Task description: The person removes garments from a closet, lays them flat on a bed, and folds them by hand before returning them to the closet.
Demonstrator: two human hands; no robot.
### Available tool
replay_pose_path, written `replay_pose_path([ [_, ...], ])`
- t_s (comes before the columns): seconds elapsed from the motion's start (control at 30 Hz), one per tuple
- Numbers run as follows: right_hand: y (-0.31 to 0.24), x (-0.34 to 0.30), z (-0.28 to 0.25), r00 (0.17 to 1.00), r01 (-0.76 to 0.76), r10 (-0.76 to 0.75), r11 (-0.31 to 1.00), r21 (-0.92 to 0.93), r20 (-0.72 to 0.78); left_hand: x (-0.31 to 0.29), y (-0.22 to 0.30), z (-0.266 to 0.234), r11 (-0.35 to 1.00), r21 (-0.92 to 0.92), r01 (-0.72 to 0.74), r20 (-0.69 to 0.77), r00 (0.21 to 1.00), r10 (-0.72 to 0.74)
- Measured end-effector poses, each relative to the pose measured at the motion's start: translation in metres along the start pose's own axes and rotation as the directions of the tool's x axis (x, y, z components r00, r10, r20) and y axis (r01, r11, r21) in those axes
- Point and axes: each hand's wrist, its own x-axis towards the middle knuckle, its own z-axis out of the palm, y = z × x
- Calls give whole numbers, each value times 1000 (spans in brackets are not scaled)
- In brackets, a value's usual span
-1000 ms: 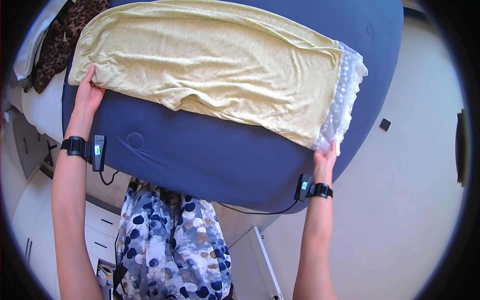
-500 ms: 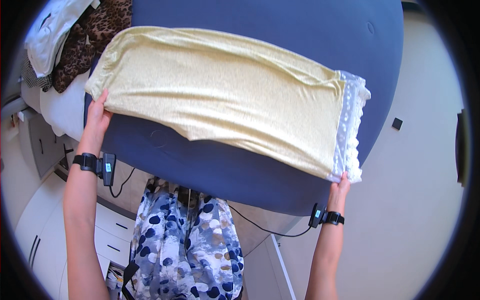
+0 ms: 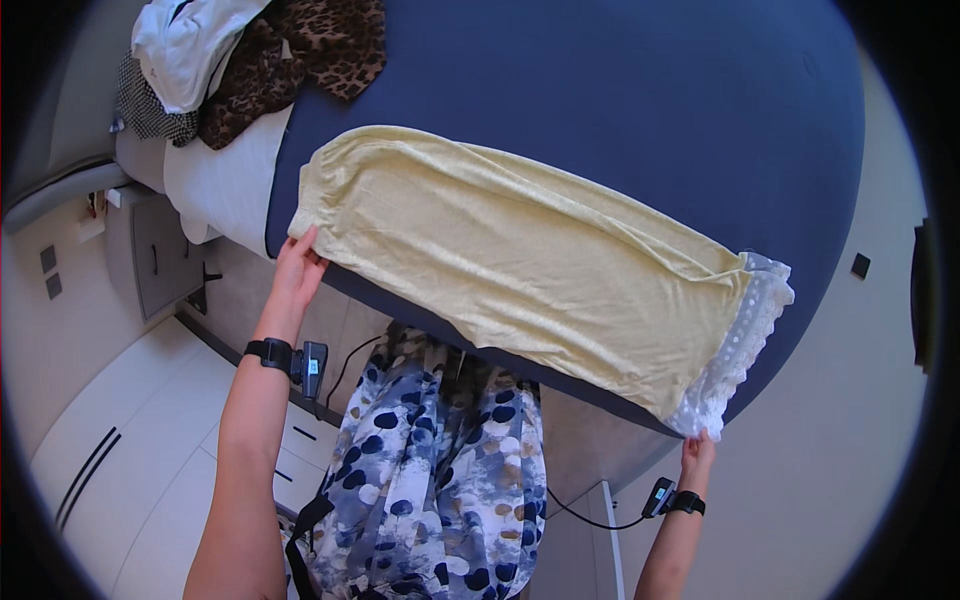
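Pale yellow trousers [image 3: 530, 270] lie folded lengthwise on the dark blue bed [image 3: 620, 110], close along its near edge. Their gathered waistband is at the left and a white lace hem [image 3: 735, 350] at the right. My left hand [image 3: 300, 268] is closed on the near corner of the waistband, thumb on top. At the other end, my right hand [image 3: 698, 455] pinches the near corner of the lace hem. The cloth between my hands runs slightly slanted, with soft wrinkles and a loose fold along its far side.
At the far left, a white garment [image 3: 190, 50] and leopard-print cloth [image 3: 330, 40] are heaped on the bed. A grey bedside cabinet [image 3: 160, 255] stands left, with white drawers [image 3: 150, 450] nearer me. Cabled black devices [image 3: 313, 368] sit on my wrists.
The trousers now lie nearer the bed's front edge and look flatter along their near side. My view has shifted, showing more of the left. Both hands keep the same corners.
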Motion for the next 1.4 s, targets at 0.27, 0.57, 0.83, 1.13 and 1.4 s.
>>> replay_pose_path([
  [0.27, -4, -15, 47, 744, 527, -668, 576, -625, 13, 33, 34, 39, -17, 865, -501, 381, 635, 672],
  [0.57, -16, -97, 130, 634, 769, -679, 505, -391, 370, 29, 23, 67, 619, 755, -217, 139, 975, 172],
  [0.83, -14, -114, 140, 628, 778, -619, 510, -367, 472, 16, 16, 58, 379, 797, -471, 238, 820, 520],
  [1.13, -38, -118, 207, 437, 900, -576, 291, -326, 691, 32, 12, 32, 604, 722, -338, 194, 936, 293],
  [1.4, -68, -95, 250, 22, 928, -667, -265, -264, 745, 30, 3, 32, 535, 725, -434, 305, 899, 315],
])
